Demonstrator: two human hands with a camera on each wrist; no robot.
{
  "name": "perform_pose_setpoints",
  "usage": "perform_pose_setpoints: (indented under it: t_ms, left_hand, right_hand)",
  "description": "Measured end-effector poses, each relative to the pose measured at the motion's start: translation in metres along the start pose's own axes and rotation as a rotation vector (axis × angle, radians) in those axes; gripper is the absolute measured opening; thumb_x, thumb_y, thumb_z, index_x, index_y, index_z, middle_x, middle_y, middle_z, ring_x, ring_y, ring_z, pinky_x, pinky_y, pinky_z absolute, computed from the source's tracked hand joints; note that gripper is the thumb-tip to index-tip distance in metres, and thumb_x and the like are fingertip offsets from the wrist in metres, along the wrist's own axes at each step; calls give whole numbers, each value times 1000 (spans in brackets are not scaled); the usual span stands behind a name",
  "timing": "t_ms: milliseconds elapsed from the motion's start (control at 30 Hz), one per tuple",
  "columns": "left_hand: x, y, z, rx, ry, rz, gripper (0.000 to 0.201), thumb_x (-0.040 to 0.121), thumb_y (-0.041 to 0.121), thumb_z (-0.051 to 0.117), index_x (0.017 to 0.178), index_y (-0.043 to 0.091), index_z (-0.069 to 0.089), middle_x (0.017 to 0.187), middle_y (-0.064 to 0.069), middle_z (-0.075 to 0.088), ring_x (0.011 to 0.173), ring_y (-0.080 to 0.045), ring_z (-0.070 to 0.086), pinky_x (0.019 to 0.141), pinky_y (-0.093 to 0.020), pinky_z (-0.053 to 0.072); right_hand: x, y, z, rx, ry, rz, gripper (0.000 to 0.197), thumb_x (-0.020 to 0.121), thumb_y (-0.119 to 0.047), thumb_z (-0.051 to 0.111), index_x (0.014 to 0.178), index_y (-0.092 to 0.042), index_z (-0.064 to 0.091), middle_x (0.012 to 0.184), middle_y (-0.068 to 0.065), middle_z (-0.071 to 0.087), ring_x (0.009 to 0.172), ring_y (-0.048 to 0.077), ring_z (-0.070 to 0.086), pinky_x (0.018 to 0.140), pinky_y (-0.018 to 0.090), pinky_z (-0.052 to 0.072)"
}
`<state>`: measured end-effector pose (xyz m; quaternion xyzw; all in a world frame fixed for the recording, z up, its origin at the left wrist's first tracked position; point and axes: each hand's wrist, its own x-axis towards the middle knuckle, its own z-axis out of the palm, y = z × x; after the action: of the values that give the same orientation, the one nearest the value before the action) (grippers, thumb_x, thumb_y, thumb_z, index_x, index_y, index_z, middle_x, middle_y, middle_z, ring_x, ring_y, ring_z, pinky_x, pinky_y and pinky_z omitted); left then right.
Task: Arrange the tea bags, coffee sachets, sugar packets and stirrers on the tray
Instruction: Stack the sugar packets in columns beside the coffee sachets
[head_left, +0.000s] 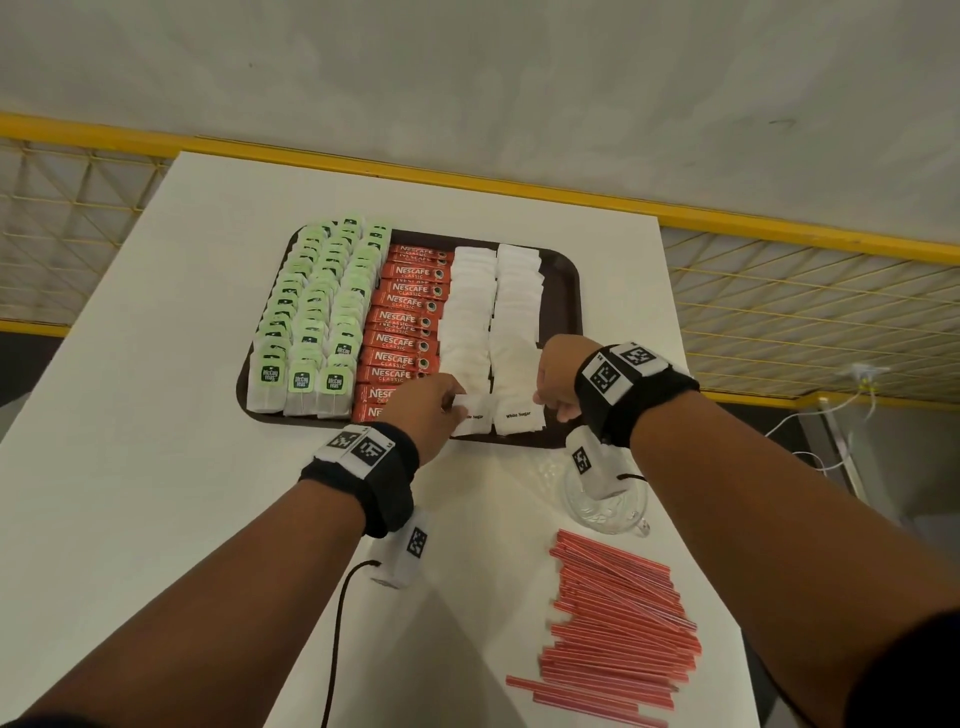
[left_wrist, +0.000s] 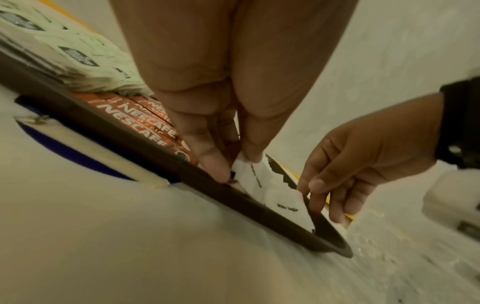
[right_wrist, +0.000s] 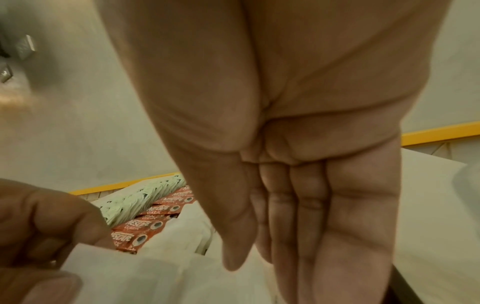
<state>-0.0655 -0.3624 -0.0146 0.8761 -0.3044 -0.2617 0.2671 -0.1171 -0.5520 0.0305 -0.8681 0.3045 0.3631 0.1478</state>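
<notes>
Front sugar packet (head_left: 475, 415) sits at the near end of the left white row on the brown tray (head_left: 563, 280), pinched between thumb and fingers of the left hand (head_left: 423, 410). Right hand (head_left: 556, 382), fingers straight and together, touches the neighbouring packet's right edge. Coffee sachets (head_left: 405, 322) and tea bags (head_left: 311, 317) fill the tray's left; red stirrers (head_left: 618, 623) lie loose on the table (head_left: 156, 415).

White tabletop (head_left: 156, 364) carries the scene, and near its right edge sits a clear glass cup (head_left: 608, 512), handle toward the near side. Beyond the far edge runs a yellow rail (head_left: 727, 215) with yellow wire mesh (head_left: 810, 312) below. A white cable (head_left: 826, 410) trails off right.
</notes>
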Motion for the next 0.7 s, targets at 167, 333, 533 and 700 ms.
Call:
perform_pose_setpoints:
  t_ms: [167,333,533,700]
  left_hand:
    - [3,0,-1,112,37,-2,26,95,19,60,119,11,61,109,-8,65,98,-23,60,84,-28,45]
    - [8,-2,-7,176,12,-21,32,94,20,61,125,14,58,124,-9,60,110,-26,57,96,-33,45]
    - [-7,7,-16,205,109,131,32,95,26,57,125,14,56,123,-8,56,112,-25,55,97,-36,46]
    - [-48,26,-11,155,123,295,28,96,29,56,120,16,60,117,-6,59,103,-23,57,89,-32,45]
  right_hand:
    - [-10,0,-11,134,155,-60,18,85,-27,70,87,-10,67,72,2,69,59,13,67,52,24,51]
    - [-43,-11,-23,-47,253,-121,40,95,-43,53,102,-8,71,84,1,74,78,16,68,78,28,50]
    - [-108,-16,-23,79,372,-171,37,96,-38,55,103,-5,70,100,8,72,93,21,68,84,30,51]
    - [-169,5,18,294,459,-260,24,90,-38,64,95,-16,69,95,-3,67,77,11,63,70,25,44]
